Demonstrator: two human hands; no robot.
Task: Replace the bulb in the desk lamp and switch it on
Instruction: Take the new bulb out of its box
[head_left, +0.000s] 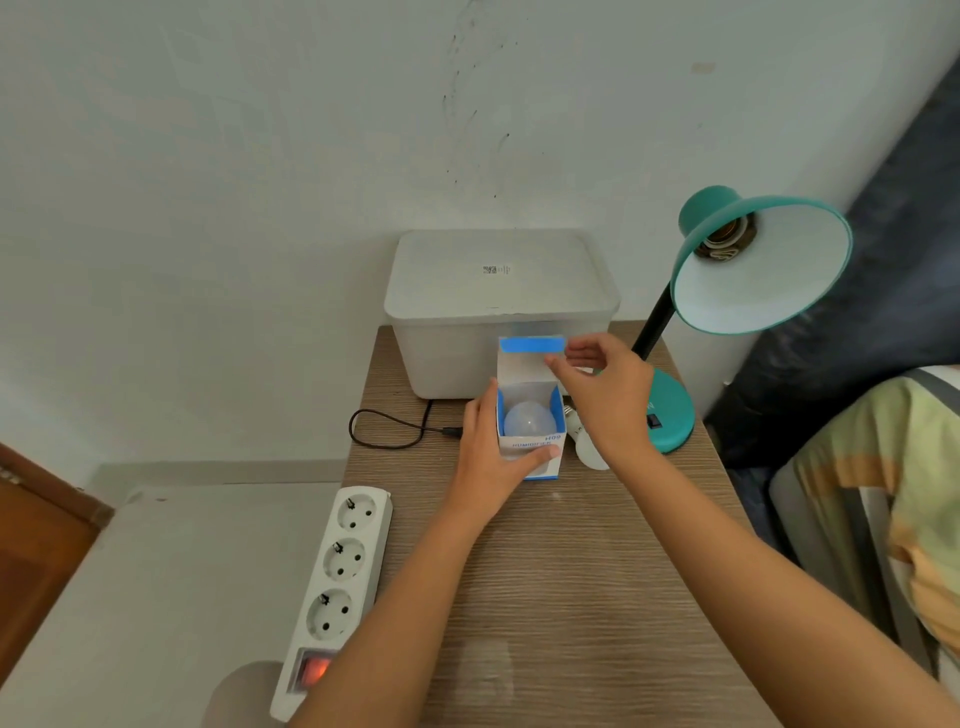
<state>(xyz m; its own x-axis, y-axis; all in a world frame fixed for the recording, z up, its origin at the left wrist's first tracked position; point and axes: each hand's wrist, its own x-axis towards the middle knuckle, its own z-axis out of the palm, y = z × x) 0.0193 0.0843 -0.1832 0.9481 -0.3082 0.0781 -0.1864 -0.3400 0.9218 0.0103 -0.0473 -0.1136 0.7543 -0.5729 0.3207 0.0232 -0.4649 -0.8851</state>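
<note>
1. While the left hand (488, 457) wraps its grip around a small white-and-blue cardboard box (530, 447), fingers curled over the front face and thumb up its left side, the box stands upright on the desk (571, 571) with its top open.
2. Inside the box sits a frosted, rounded bulb (529, 421), dome upward, smooth and matt, pale bluish white.
3. The right hand (605, 395) hovers over the box's right edge, its thumb and forefinger pinching the raised lid flap (530, 347), a thin card tab with a bright blue band across its end.
4. Just right of the box, a second white bulb (589, 441) lies on its side on the desk, partly hidden under the right hand, its threaded cap pointing toward the far end.
5. The desk lamp (753, 270) stands at the far right: a glossy teal metal cone shade with a white inside, a black bendable neck, and a round teal base with a small black switch. Its brass-toned socket shows inside the shade with no bulb in it.
6. The desk top has a fine, horizontal wood-grain finish in grey-brown.
7. Behind the box rests a translucent white plastic lidded tub (498, 306) with rounded corners.
8. A white power strip (337, 587) with three round sockets lies along the left edge, its rocker switch glowing orange, and a thin black cable (389, 431) loops near the tub.
</note>
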